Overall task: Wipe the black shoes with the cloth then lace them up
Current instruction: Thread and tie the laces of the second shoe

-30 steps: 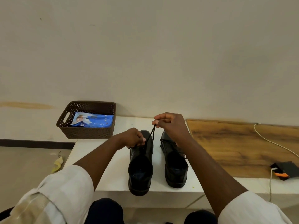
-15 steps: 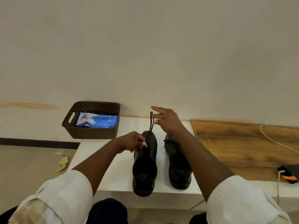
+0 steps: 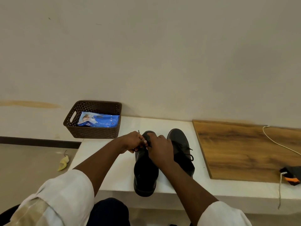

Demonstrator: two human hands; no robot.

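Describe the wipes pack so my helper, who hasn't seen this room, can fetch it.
Find the white bench along the wall; a brown woven basket sits at its far left end. The pack lies inside, the only thing there: flat, glossy and blue.

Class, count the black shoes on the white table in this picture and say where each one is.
2. One shoe stands under both hands, its heel over the table's near edge. The other shoe stands beside it, nearer the wooden board. None seems hidden.

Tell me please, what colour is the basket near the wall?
Dark brown basket, seen in the head view.
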